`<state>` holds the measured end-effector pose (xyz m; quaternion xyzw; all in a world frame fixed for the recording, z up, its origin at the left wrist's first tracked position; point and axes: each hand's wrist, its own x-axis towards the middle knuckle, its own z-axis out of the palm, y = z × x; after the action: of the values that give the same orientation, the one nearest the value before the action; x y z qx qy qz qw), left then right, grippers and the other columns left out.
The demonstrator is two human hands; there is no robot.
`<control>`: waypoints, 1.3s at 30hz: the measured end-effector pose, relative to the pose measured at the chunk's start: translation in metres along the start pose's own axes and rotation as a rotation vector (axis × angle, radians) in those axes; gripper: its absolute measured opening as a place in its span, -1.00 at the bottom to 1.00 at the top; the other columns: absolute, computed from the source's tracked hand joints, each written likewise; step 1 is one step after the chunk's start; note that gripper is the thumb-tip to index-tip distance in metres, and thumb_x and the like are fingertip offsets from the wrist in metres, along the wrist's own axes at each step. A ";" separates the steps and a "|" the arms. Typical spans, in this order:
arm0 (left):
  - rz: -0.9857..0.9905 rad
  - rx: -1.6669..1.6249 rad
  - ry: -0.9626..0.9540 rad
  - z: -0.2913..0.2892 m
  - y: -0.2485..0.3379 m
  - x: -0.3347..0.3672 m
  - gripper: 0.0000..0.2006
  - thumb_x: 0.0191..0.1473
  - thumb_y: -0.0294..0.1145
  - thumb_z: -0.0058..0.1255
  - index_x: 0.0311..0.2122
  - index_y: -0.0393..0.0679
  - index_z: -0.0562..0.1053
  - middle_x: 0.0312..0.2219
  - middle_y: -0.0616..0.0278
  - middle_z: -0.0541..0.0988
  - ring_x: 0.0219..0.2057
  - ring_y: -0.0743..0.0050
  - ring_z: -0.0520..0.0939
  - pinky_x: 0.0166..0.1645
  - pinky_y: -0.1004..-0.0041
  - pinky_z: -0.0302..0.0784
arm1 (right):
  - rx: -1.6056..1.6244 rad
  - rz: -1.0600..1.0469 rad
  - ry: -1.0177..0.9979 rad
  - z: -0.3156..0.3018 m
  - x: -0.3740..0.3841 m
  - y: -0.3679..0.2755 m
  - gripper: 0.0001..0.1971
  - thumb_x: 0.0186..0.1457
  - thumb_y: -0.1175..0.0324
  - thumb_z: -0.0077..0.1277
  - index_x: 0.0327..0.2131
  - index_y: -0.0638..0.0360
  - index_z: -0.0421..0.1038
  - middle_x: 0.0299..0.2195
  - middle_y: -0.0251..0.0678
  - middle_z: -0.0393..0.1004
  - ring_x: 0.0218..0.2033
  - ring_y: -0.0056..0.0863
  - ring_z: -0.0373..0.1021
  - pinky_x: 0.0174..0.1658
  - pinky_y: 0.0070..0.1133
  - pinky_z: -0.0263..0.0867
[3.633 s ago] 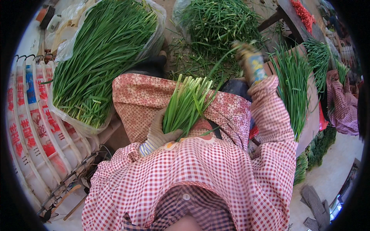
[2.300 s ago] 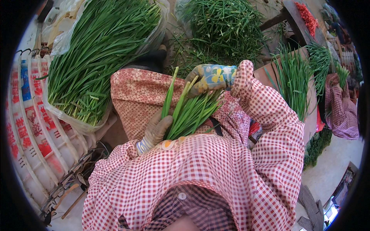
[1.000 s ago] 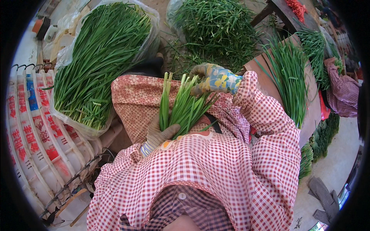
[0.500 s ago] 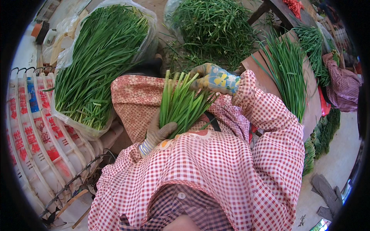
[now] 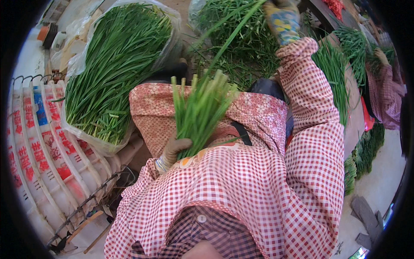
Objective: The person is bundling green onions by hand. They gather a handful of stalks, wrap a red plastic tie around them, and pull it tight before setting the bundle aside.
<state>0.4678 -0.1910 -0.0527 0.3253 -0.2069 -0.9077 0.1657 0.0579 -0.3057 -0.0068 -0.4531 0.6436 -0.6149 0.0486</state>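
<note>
In the head view, my only feed, I have the left hand low over the lap, its glove wrapped around a bunch of green stalks with the thumb across the front. The bunch stands above the patterned cloth on the knees, leafy end toward the checked smock, pale ends pointing away from the body and fanning apart a little.

The right hand is up by the top edge, over the near side of a pile of loose greens. Long thin blades run up to its fingers, but it is too blurred for me to tell how firmly it has them.

I judge the bunch light, springy toward the pale ends and limp toward the leaves, easy to crease or bruise, perhaps slick if damp. I would take hold just below the pale ends, where the stalks look stiffest, with a snug, even wrap; single blades I would pinch near a tip, since they look thin enough to snap.

Left of the knees, more greens lie in a clear plastic bag, beside a white slatted crate. Off to the right, another bundle lies near a co-worker's sleeve.
</note>
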 end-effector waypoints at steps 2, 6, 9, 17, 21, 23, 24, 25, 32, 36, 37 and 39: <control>0.029 -0.235 -0.015 -0.013 -0.004 -0.011 -0.33 -0.10 -0.40 0.17 0.16 -0.29 0.24 -0.06 0.01 0.51 -0.08 0.23 0.57 0.01 0.30 0.53 | -0.138 0.174 -0.052 -0.007 -0.005 0.027 -0.71 0.10 0.48 0.01 -0.07 0.14 0.38 -0.19 -0.22 0.46 -0.19 -0.46 0.44 -0.14 -0.60 0.38; 0.113 -0.266 -0.074 -0.003 0.000 -0.008 -0.38 -0.06 -0.40 0.11 0.15 -0.28 0.24 -0.07 -0.01 0.50 -0.12 0.30 0.59 -0.08 0.36 0.60 | -0.988 0.346 -1.076 -0.008 -0.072 0.050 -0.38 0.04 0.22 0.12 0.20 -0.07 0.20 0.29 -0.14 -0.01 0.24 -0.32 0.13 0.18 -0.38 0.21; 0.153 -0.099 0.031 -0.004 -0.005 -0.005 -0.37 -0.05 -0.41 0.11 0.16 -0.26 0.23 -0.04 0.00 0.48 -0.10 0.28 0.58 -0.05 0.33 0.59 | -0.214 0.415 -0.826 -0.007 -0.089 0.025 -0.57 0.00 0.12 0.16 -0.05 0.02 0.45 0.18 -0.08 0.20 0.19 -0.19 0.19 0.18 -0.32 0.19; 0.170 -0.119 0.104 0.003 -0.016 0.002 -0.36 -0.05 -0.43 0.09 0.18 -0.24 0.21 -0.01 0.02 0.46 -0.06 0.25 0.56 0.00 0.32 0.55 | -0.254 0.160 -1.002 0.004 -0.142 -0.095 -0.51 -0.21 -0.01 0.30 -0.31 0.18 0.50 0.18 0.10 0.13 0.20 0.04 0.10 0.18 -0.21 0.11; 0.178 -0.076 0.157 -0.020 -0.026 -0.003 -0.37 -0.05 -0.45 0.08 0.18 -0.25 0.21 0.01 0.03 0.45 -0.03 0.20 0.54 0.05 0.28 0.52 | -0.058 0.107 -0.862 0.009 -0.167 -0.081 -0.47 -0.15 0.05 0.28 -0.12 0.12 0.48 0.19 0.07 0.09 0.22 0.01 0.05 0.20 -0.22 0.09; 0.177 -0.085 0.143 -0.014 -0.023 -0.002 -0.37 -0.05 -0.45 0.08 0.18 -0.24 0.21 0.01 0.03 0.45 -0.03 0.19 0.54 0.05 0.27 0.52 | 0.035 0.253 -0.949 0.010 -0.171 -0.083 -0.44 -0.13 0.02 0.26 -0.05 0.07 0.47 0.17 0.05 0.13 0.19 -0.02 0.11 0.19 -0.25 0.12; 0.173 -0.099 0.133 -0.007 -0.021 -0.002 -0.37 -0.05 -0.45 0.08 0.18 -0.24 0.22 0.01 0.03 0.45 -0.03 0.19 0.54 0.04 0.26 0.52 | 0.083 0.326 -0.990 0.010 -0.173 -0.083 -0.42 -0.11 0.00 0.24 -0.02 0.05 0.46 0.16 0.05 0.15 0.18 -0.04 0.14 0.18 -0.26 0.14; 0.168 -0.110 0.123 -0.001 -0.017 -0.002 -0.38 -0.05 -0.46 0.08 0.18 -0.23 0.22 0.01 0.03 0.46 -0.03 0.19 0.54 0.04 0.25 0.53 | 0.069 0.221 -0.960 0.011 -0.182 -0.069 -0.46 -0.08 0.03 0.23 -0.01 -0.02 0.46 0.11 0.00 0.21 0.14 -0.07 0.19 0.14 -0.28 0.21; 0.082 -0.074 0.181 -0.016 -0.015 -0.007 -0.35 -0.08 -0.49 0.05 0.19 -0.20 0.20 0.00 0.02 0.45 -0.05 0.21 0.55 0.01 0.28 0.55 | -0.066 -0.416 -0.982 -0.002 -0.194 -0.049 -0.66 -0.10 0.34 0.16 -0.16 0.00 0.52 -0.06 -0.11 0.39 0.09 -0.06 0.18 0.09 -0.21 0.18; 0.112 -0.088 0.182 -0.005 -0.015 -0.005 -0.39 -0.07 -0.51 0.01 0.17 -0.22 0.22 -0.07 0.06 0.50 -0.13 0.27 0.58 -0.03 0.32 0.56 | 0.091 0.070 -1.072 0.004 -0.182 -0.059 -0.64 -0.01 0.28 0.13 -0.08 0.00 0.49 0.04 -0.10 0.30 0.09 -0.09 0.21 0.11 -0.24 0.18; 0.095 -0.057 0.191 -0.015 -0.018 -0.007 -0.40 -0.06 -0.51 0.01 0.17 -0.21 0.22 -0.07 0.06 0.50 -0.13 0.28 0.58 -0.04 0.33 0.56 | 0.155 0.240 -1.086 0.007 -0.174 -0.070 -0.66 0.07 0.22 0.10 -0.06 0.01 0.49 0.06 -0.11 0.29 0.11 -0.16 0.21 0.12 -0.30 0.18; 0.052 -0.011 0.187 -0.029 -0.020 -0.005 -0.41 -0.05 -0.50 0.01 0.17 -0.19 0.23 -0.07 0.07 0.50 -0.12 0.29 0.58 -0.05 0.34 0.56 | 0.192 0.409 -1.052 0.013 -0.175 -0.074 -0.64 0.12 0.18 0.06 -0.02 0.02 0.46 0.08 -0.12 0.28 0.12 -0.24 0.20 0.13 -0.38 0.18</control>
<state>0.4873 -0.1798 -0.0804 0.4020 -0.1940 -0.8699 0.2096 0.2071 -0.1905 -0.0352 -0.5578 0.5486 -0.3407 0.5214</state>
